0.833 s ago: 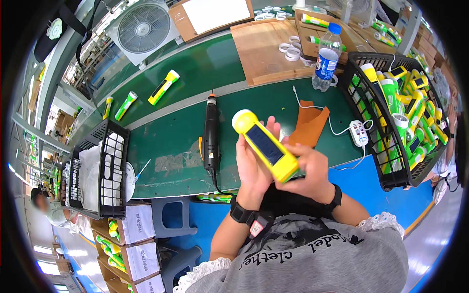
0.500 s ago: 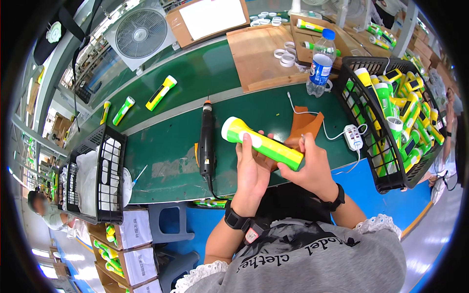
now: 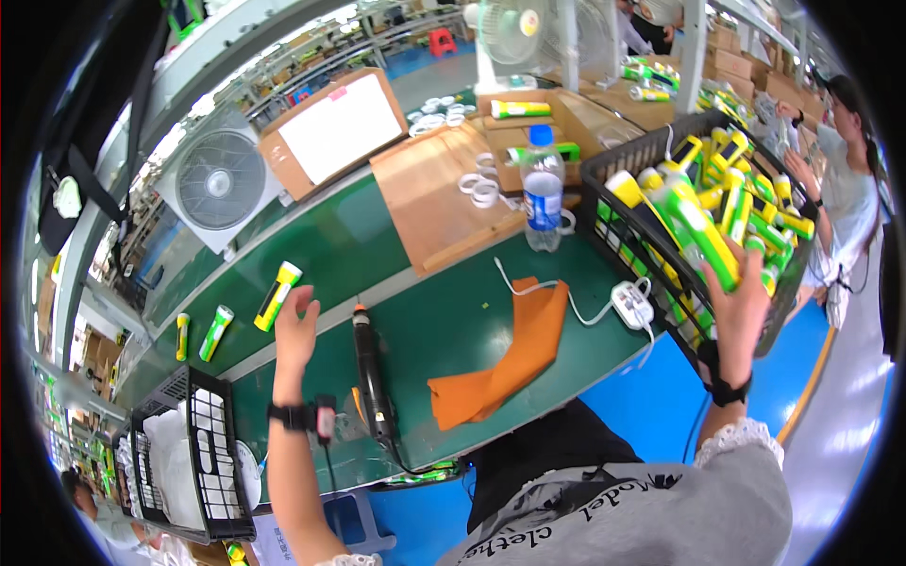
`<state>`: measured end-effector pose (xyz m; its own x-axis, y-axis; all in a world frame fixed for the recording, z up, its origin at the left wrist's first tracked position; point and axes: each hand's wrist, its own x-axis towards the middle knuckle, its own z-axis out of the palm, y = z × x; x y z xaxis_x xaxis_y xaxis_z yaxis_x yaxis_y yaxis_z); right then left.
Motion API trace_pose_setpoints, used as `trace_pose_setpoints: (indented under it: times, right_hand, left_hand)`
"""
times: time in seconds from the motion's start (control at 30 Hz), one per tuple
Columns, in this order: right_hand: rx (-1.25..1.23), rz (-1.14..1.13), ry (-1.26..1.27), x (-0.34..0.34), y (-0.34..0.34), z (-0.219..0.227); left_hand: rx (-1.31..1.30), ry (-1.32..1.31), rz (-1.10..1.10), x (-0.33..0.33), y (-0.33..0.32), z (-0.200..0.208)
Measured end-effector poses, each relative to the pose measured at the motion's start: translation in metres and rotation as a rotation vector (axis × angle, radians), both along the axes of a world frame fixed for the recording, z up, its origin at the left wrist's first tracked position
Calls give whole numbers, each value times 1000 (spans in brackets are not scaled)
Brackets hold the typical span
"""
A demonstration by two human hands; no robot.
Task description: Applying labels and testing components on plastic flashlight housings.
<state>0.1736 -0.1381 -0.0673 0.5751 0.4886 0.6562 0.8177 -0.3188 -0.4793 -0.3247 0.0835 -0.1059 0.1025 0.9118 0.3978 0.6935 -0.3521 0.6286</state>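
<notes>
In the head view, the right hand [image 3: 741, 307], at the black plastic lattice basket [image 3: 613, 155], appears to grip the tail end of a green-and-yellow flashlight with a white head [image 3: 696, 234] — motion blur leaves the firmness unclear. That flashlight lies slantwise over other flashlights in the basket. The left hand [image 3: 295, 335] is empty, fingers loosely curled, just beside a yellow-and-black flashlight [image 3: 277, 296] on the green belt [image 3: 344, 226]; contact cannot be told. The step seems to be two-handed transfer — the left needs to close round the barrel, the right a controlled grip.
</notes>
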Motion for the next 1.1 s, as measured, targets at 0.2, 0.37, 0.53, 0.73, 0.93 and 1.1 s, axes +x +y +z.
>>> trace_pose_setpoints:
  times: [0.2,0.37,0.53,0.73,0.93,1.1]
  right_hand:
    - [-79,-69,-101,46,-29,-21]
    - [-296,-50,-19,70,-41,-48]
    - [88,8,104,61,-47,-47]
    - [212,498,33,-13,-30,-62]
    - [-17,1200,169,-106,50,-9]
    - [-80,1428,144,-168,86,-1]
  left_hand:
    - [-2,625,345,-94,107,-55]
    - [-348,706,561,-75,141,-63]
    - [-439,654,700,-96,150,-66]
    - [-275,665,540,-79,136,-39]
    - [-449,-859,-29,42,64,52]
    - [-674,-1432,-393,135,-41,37]
